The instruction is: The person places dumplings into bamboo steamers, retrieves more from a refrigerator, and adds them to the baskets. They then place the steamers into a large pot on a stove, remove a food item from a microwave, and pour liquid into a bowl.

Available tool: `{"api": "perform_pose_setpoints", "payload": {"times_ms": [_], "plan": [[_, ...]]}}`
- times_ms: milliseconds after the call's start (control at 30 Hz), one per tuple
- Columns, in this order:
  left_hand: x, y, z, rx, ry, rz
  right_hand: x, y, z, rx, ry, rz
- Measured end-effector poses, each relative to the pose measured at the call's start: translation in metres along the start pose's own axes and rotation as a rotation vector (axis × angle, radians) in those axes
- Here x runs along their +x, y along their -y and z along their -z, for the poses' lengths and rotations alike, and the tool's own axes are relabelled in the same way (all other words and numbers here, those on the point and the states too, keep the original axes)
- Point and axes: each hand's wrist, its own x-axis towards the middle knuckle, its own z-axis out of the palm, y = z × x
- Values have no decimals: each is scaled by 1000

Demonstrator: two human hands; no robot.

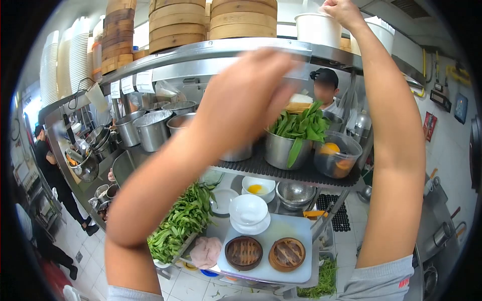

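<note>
Across my feed, the long metal shelf [201, 49] is running just beyond my left hand [248, 93], which I am holding up in mid-view. Tall bamboo steamer stacks [243, 20] are standing on the shelf above that hand. Below it, the black ribbed mat [311, 175] is lining a lower shelf and supporting steel pots [153, 131]; a person in a dark cap [325, 80] is standing behind, to its right.

Down and left of my left hand, leafy greens [183, 220] are lying in a long heap. Well below it, the pale cutting board [293, 228] is bearing two small round steamers [243, 253] and stacked white bowls [249, 209]; a pink cloth [206, 252] is lying beside the board.

The white tub [318, 31] is sitting on the upper shelf, directly below and left of my right hand [343, 10]. I am reaching that hand to its rim, with thumb and fingertips drawing close together; I cannot tell whether they are gripping anything. Right of and below my left hand, a clear container [338, 156] is holding orange pieces.

Smallest, a clear sheet-like piece [303, 66] is showing at my left fingertips. That hand is blurring, so I cannot tell whether its fingers are clamping the piece or standing apart.
</note>
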Motion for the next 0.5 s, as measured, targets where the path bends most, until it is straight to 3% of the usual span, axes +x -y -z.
{"api": "perform_pose_setpoints", "payload": {"times_ms": [67, 167, 300, 333, 433, 467, 500], "plan": [[70, 43, -40, 142, -249, -297, -1, 1, -1, 46, 37, -10], [129, 64, -77, 135, -282, -319, -7, 7, 6, 100, 101, -30], [159, 80, -114, 44, -31, -219, 13, -17, -4, -66, 67, 175], [162, 78, -117, 38, -25, -219, 15, -19, -3, -36, 111, 122], [173, 81, -122, 85, 99, 20, 16, -23, 0, 72, 168, -14], [178, 85, -123, 83, 99, 18, 15, -23, 1, 153, 187, -90], [184, 93, -124, 196, 243, -49, 26, -35, -6, 152, 186, -89]]}}
